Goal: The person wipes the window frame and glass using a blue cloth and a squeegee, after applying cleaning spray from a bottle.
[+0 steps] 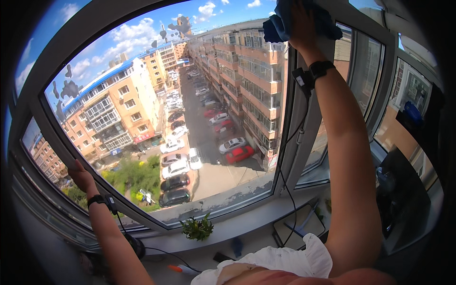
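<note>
My right hand [302, 30] is raised high and presses a blue cloth [279, 26] against the upper right corner of the window sash. The cloth's folds hide part of the frame corner and some of my fingers. Low on the left, my left hand [82, 176] grips the edge of the sash frame [58, 137], which stands swung inward. Wet streaks and blotches show on the window pane [213, 117], mostly along its top, left side and bottom. Each wrist wears a black band with a small cabled device.
A green plant [197, 228] stands on the windowsill [245, 222] below the pane. A black cable [285, 178] hangs from my right wrist. Right of the plant lies a tray [302, 224] with a long tool on it. An orange-tipped object [178, 269] lies low, near my body.
</note>
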Motion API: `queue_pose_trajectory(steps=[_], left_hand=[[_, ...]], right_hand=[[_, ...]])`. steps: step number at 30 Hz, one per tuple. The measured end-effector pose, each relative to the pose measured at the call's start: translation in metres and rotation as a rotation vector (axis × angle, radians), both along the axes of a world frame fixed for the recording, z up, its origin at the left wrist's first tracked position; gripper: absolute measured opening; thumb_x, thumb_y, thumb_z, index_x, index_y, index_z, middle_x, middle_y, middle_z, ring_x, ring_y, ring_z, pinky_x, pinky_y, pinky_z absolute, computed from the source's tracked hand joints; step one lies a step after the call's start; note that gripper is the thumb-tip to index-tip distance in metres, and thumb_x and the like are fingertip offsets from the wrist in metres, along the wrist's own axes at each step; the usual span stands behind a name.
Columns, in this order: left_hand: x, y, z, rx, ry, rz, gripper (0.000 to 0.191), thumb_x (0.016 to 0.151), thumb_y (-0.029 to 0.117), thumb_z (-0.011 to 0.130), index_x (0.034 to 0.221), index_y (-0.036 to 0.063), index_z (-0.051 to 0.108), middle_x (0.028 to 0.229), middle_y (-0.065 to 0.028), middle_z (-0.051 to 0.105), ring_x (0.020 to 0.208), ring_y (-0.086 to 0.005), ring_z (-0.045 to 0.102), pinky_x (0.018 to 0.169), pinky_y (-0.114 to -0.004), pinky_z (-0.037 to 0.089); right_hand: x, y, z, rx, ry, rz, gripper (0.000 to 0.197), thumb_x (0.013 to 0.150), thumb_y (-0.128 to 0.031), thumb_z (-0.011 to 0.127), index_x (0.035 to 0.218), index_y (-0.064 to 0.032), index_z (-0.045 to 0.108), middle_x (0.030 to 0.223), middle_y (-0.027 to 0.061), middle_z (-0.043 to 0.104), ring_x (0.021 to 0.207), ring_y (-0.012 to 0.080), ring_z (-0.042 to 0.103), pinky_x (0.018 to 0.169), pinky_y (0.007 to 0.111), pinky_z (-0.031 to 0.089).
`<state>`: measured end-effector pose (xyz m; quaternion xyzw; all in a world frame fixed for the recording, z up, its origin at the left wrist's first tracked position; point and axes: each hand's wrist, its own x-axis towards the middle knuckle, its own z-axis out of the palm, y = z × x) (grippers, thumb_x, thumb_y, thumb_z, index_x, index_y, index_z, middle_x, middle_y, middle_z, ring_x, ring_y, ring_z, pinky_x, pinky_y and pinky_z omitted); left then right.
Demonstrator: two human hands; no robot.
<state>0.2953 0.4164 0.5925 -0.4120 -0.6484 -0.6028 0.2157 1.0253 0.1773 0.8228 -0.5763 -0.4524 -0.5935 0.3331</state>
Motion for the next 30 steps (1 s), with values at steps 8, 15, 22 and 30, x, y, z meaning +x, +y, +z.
queue_pose_trajectory(steps=[8, 15, 22, 30], left_hand=[[0.004, 0.005, 0.002, -0.044, -0.006, 0.052, 0.071, 0.091, 0.065, 0.038, 0.119, 0.0007, 0.049, 0.113, -0.0222, 0.059, 0.098, -0.0422, 0.059, 0.077, -0.05, 0.05], [0.012, 0.007, 0.001, -0.008, 0.017, 0.015, 0.071, 0.091, 0.064, 0.038, 0.119, -0.0001, 0.049, 0.108, -0.0218, 0.06, 0.097, -0.0422, 0.059, 0.078, -0.05, 0.049], [0.0, 0.005, -0.003, -0.016, 0.002, 0.026, 0.068, 0.092, 0.062, 0.039, 0.12, 0.0005, 0.049, 0.11, -0.022, 0.059, 0.098, -0.0423, 0.058, 0.08, -0.05, 0.049], [0.019, 0.009, 0.0, 0.033, 0.0, 0.02, 0.062, 0.093, 0.057, 0.044, 0.111, -0.0019, 0.051, 0.106, -0.0236, 0.059, 0.094, -0.0432, 0.059, 0.077, -0.05, 0.049]], right_hand=[[0.007, 0.025, -0.195, 0.027, 0.273, 0.348, 0.063, 0.087, -0.034, 0.055, 0.138, 0.0004, 0.037, 0.14, 0.0224, 0.04, 0.133, 0.0407, 0.032, 0.112, 0.05, 0.021], [0.012, 0.015, -0.113, 0.031, 0.04, 0.017, 0.088, 0.084, -0.057, 0.052, 0.146, -0.0024, 0.023, 0.154, 0.0163, 0.02, 0.143, 0.036, 0.014, 0.115, 0.049, 0.011], [0.0, 0.043, -0.005, 0.245, 0.075, -0.122, 0.075, 0.084, -0.054, 0.049, 0.143, -0.0102, 0.034, 0.151, 0.0153, 0.027, 0.14, 0.0352, 0.022, 0.114, 0.052, 0.014], [-0.18, 0.11, 0.006, 0.456, 0.222, 0.201, 0.079, 0.081, -0.047, 0.051, 0.142, -0.0011, 0.033, 0.152, 0.0235, 0.02, 0.14, 0.0411, 0.017, 0.112, 0.055, 0.014]])
